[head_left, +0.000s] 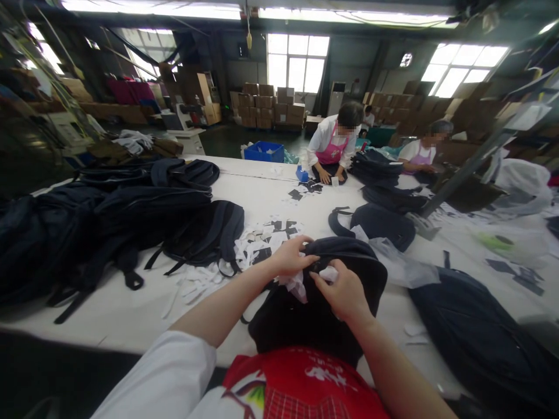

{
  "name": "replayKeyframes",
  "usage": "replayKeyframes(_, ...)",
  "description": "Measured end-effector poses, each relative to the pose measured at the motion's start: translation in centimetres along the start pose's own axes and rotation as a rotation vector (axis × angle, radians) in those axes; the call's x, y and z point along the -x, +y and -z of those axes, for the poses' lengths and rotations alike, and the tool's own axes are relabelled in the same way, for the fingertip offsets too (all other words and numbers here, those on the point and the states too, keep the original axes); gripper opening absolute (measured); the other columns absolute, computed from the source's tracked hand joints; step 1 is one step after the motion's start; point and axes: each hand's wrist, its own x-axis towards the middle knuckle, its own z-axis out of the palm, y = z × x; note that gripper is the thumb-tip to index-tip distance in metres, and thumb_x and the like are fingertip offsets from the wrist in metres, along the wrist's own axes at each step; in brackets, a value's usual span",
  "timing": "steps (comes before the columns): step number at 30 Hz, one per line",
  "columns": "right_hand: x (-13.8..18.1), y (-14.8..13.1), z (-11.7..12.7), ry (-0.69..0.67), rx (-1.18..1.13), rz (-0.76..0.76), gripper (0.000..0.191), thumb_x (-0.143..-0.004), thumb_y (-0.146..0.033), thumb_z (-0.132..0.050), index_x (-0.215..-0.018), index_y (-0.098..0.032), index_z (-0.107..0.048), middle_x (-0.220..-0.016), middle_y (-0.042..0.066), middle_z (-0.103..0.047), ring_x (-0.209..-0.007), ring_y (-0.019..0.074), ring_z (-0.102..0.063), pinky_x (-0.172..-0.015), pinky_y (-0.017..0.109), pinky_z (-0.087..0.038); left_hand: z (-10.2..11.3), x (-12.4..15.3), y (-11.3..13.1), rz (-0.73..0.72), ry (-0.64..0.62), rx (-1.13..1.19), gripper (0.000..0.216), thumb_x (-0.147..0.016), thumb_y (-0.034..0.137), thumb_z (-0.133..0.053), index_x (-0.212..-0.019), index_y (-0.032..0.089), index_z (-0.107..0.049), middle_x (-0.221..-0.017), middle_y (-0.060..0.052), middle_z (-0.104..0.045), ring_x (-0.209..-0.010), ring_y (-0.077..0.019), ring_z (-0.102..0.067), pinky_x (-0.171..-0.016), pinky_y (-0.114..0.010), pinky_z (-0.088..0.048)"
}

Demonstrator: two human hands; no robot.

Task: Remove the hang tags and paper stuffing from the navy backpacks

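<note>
head: backpack [301,323] partly behind red apron [301,378]

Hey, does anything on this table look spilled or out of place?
Yes, the loose litter: white scraps and dark pieces lie strewn across the white table, left of the dark bag before you. They look untidy because they're scattered, not gathered together. I can't make out any damage.

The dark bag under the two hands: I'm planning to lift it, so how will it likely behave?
The dark bag is probably floppy, since its cloth looks soft and curves unevenly. It seems unlikely to roll, given its broad shape on the white table. It may not be slippery: its surface looks matte.
</note>
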Motion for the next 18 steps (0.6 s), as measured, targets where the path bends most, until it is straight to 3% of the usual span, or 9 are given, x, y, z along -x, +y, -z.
replayKeyframes(3, 0.2, 0.0, 0.3, 0.043, 0.133, 0.014, 0.017, -0.08, -0.033, -0.057, -0.093, -0.021, -0.058, -0.074, 0.004, -0.069, -0.069, 0.0232, -0.066, -0.059, 0.028, -0.037, 0.2, -0.3, 0.8, 0.019, 0.007, -0.013, 0.047, -0.074, 0.036, -0.067, -0.117, 0.017, -0.06, -0.098, -0.007, -0.071, -0.088, -0.0224, -0.066, -0.081, -0.033, -0.052)
replayKeyframes(6, -0.2, 0.4, 1.3, 0.087, 0.172, 0.086, 0.015, -0.081, -0.026, -0.051, -0.093, -0.021, -0.058, -0.077, 0.005, -0.069, -0.068, 0.0217, -0.065, -0.06, 0.028, -0.037, 1.4, -1.1, 1.9, -0.003, -0.062, 0.02, 0.049, -0.072, 0.033, -0.069, -0.118, 0.017, -0.061, -0.087, -0.004, -0.071, -0.08, -0.0203, -0.066, -0.075, -0.03, -0.052)
replayKeyframes(9, -1.0, 0.4, 2.8, 0.094, 0.077, 0.162, 0.016, -0.079, -0.025, -0.051, -0.093, -0.021, -0.058, -0.081, 0.006, -0.07, -0.07, 0.0216, -0.065, -0.062, 0.028, -0.04, 3.0, -2.1, 3.6, -0.056, -0.106, 0.037, 0.052, -0.07, 0.032, -0.07, -0.119, 0.016, -0.062, -0.083, -0.002, -0.07, -0.075, -0.0183, -0.065, -0.071, -0.027, -0.051)
replayKeyframes(15, -2.1, -0.3, 4.5, 0.195, -0.264, 0.196, 0.042, -0.079, -0.037, -0.059, -0.116, -0.018, -0.054, -0.083, 0.005, -0.07, -0.067, 0.0196, -0.064, -0.062, 0.028, -0.048, 3.8, -4.2, 6.2, -0.088, -0.021, -0.117, 0.053, -0.067, 0.03, -0.071, -0.117, 0.015, -0.064, -0.086, -0.004, -0.07, -0.075, -0.0186, -0.065, -0.072, -0.027, -0.051)
replayKeyframes(18, -2.7, 0.2, 3.9, 0.225, -0.248, 0.276, 0.034, -0.084, -0.034, -0.054, -0.114, -0.02, -0.061, -0.094, 0.007, -0.071, -0.082, 0.0213, -0.066, -0.074, 0.031, -0.05, 3.6, -4.7, 6.2, -0.072, -0.004, -0.14, 0.054, -0.066, 0.028, -0.07, -0.118, 0.013, -0.063, -0.087, -0.004, -0.07, -0.077, -0.0194, -0.065, -0.073, -0.027, -0.051)
